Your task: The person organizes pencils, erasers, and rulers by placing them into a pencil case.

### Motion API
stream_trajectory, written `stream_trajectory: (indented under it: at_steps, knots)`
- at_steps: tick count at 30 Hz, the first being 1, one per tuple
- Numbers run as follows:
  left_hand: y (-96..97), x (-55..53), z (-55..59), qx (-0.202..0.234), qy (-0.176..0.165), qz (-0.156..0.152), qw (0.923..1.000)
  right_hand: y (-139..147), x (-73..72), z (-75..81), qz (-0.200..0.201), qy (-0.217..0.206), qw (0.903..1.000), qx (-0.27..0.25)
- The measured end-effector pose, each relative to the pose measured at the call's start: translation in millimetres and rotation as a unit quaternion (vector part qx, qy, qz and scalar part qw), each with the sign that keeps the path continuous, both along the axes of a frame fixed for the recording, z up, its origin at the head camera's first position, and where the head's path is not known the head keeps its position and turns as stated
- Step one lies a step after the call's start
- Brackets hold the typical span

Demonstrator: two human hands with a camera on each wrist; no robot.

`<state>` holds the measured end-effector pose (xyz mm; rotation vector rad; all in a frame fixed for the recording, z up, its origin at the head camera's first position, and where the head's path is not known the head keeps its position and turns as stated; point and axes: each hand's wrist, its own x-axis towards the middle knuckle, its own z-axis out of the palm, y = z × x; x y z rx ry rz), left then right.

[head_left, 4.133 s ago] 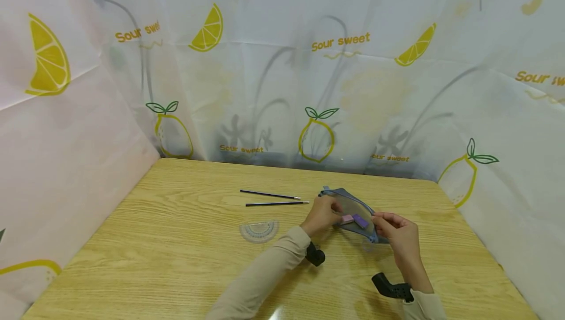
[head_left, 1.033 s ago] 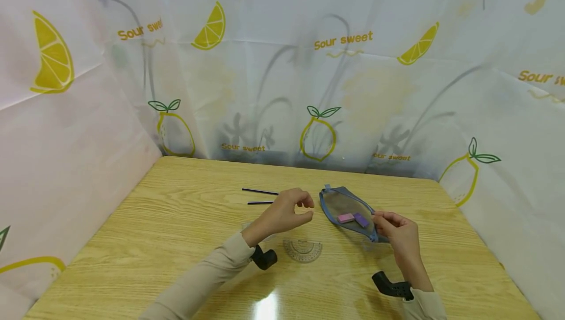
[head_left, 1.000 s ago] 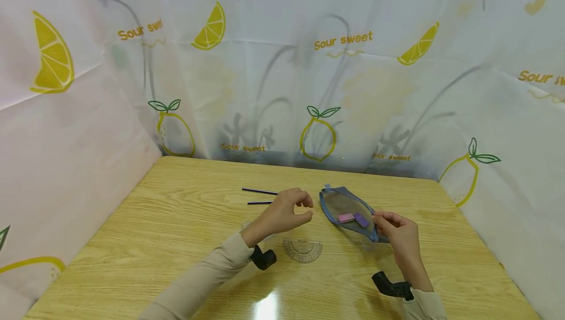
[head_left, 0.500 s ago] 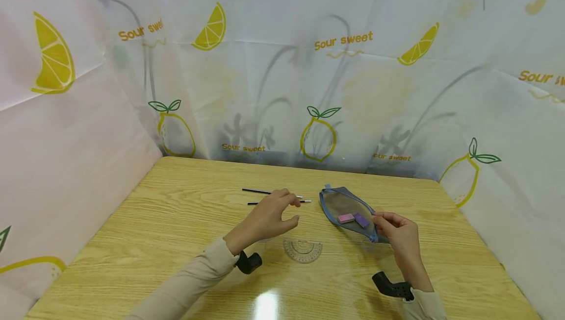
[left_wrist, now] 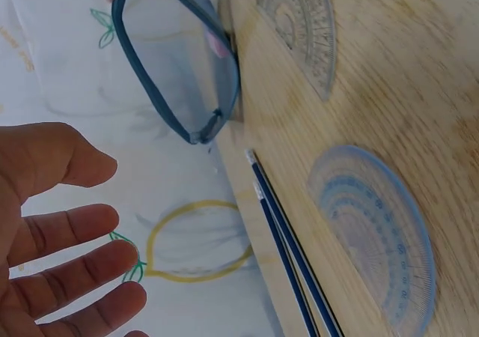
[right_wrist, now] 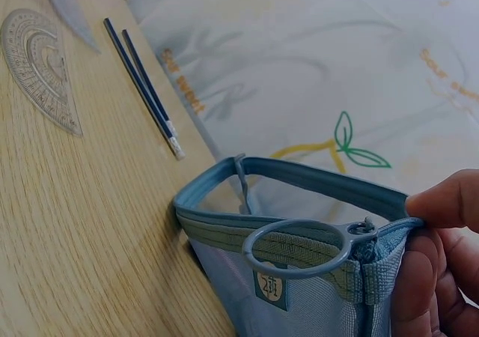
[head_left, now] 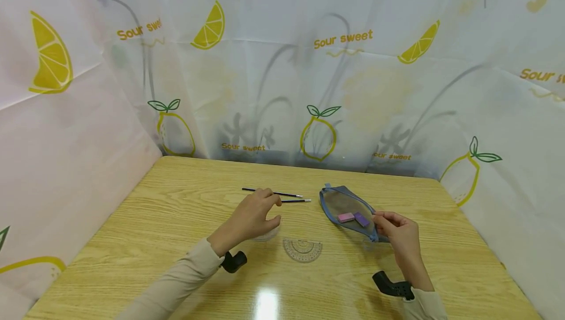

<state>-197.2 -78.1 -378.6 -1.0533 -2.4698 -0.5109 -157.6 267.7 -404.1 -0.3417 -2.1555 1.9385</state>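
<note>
My left hand hovers over the table, fingers loosely bent, holding nothing. Beneath it, a blue-marked protractor is partly hidden in the head view. Two dark pencils with white ends lie just beyond the hand, partly covered by it. My right hand pinches the upper edge of a blue mesh zip pouch between thumb and fingers. The pouch gapes wide, and a pink eraser and a purple eraser lie inside. A clear protractor rests between the two hands.
The wooden table has a pale curtain printed with lemons behind it and on both sides. A grey ring pull hangs from the pouch's zip. Both wrists carry black camera mounts.
My left hand, earlier at the pink eraser in the pouch, has drawn away leftward, uncovering the clear protractor and the pencils' white ends. My right hand keeps its grip on the pouch.
</note>
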Motion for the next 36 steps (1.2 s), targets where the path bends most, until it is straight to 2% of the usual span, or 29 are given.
stream_trajectory:
  at_steps: [9, 12, 16, 21, 26, 36]
  knots:
    - [-8.9, 2.0, -4.3, -0.028, -0.033, 0.020, 0.9988, 0, 0.4, -0.5, 0.000, 0.004, 1.0000, 0.001]
    - [-10.9, 2.5, -7.6, -0.043, -0.059, 0.024, 0.9970, 0, 0.2, -1.0, 0.000, 0.003, 1.0000, 0.001]
    - [-14.1, 2.7, -13.4, -0.070, -0.111, 0.028, 0.9910, 0, -0.1, -1.5, -0.002, 0.001, 1.0000, 0.000]
    - [-16.5, 0.4, -21.4, -0.108, -0.143, 0.032, 0.9833, 0, -0.3, -1.4, -0.002, 0.001, 1.0000, -0.003]
    - [-17.7, -1.8, -29.9, -0.142, -0.149, 0.035, 0.9780, -1, -0.4, -1.0, 0.000, 0.007, 1.0000, -0.001]
    - [-18.2, -7.7, -42.3, -0.142, -0.131, 0.037, 0.9804, -3, 0.3, 0.4, -0.006, 0.012, 0.9999, 0.003]
